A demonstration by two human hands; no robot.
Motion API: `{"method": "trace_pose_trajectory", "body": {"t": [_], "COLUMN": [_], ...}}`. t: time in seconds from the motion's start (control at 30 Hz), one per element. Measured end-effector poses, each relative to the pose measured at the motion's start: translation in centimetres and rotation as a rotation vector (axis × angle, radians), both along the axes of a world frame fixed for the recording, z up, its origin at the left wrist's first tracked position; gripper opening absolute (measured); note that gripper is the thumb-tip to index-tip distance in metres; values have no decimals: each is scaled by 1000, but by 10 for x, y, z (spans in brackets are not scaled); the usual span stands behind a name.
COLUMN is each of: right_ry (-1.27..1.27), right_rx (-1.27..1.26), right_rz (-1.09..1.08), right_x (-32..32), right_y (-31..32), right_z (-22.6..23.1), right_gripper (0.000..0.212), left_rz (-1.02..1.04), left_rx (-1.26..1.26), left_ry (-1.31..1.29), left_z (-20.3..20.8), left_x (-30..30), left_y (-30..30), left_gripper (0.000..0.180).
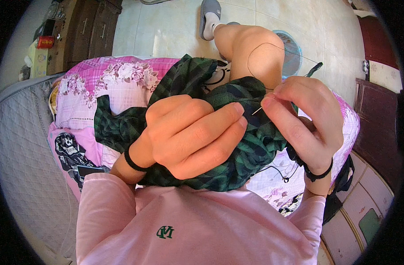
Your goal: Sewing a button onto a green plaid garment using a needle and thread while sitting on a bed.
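Note:
A dark green and navy plaid cloth (237,170) lies bunched over my lap. My left hand (193,137) is closed against it, fingers curled and tips together; the fold in its grip is mostly hidden. To the right, my right hand (310,117) pinches a thin needle (256,111) between thumb and forefinger. The needle's free end points down and left toward my left fingertips, a short gap away. Dark thread (249,57) loops up from my right fingers across my bare knee, reaching a dark green cloth end (314,69) beyond the hand.
I sit on a bed with a pink floral sheet (118,81). A phone (89,171) with a white cable lies at left beside dark printed fabric (69,148). A bluish translucent bin (292,53) stands past my knee on the tiled floor (162,26). Wooden drawers (85,33) stand far left.

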State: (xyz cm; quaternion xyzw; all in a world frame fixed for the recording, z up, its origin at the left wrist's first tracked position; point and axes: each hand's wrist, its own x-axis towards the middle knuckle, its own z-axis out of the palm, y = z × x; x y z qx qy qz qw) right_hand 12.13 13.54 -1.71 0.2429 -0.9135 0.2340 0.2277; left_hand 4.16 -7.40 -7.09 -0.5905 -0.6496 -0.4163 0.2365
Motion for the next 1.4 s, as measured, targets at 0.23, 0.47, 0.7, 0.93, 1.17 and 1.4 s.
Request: {"method": "trace_pose_trajectory", "body": {"t": [0.23, 0.47, 0.7, 0.93, 1.17, 1.4], "right_ry": [8, 7, -136, -211, -487, -161], "right_rx": [12, 74, -141, -187, -493, -279], "right_rz": [6, 90, 243, 299, 82, 10], "right_x": [-2, -13, -35, -41, -30, -14], "right_y": [-2, 5, 14, 14, 11, 4], "right_z": [-3, -1, -21, -25, -25, -21], "right_gripper": [32, 30, 23, 21, 16, 23], "left_rz": [-14, -112, -146, -218, -233, -259], "left_rx": [-11, -39, -169, -3, 52, 107], "left_ry": [-30, -378, -1225, -1451, -1483, -1508], "left_z": [0, 0, 10, 1, -4, -6], "left_x": [-2, -13, -9, -6, -6, -2], "left_y": [-1, 2, 5, 10, 15, 20], "left_gripper": [28, 29, 20, 35, 34, 34]}}
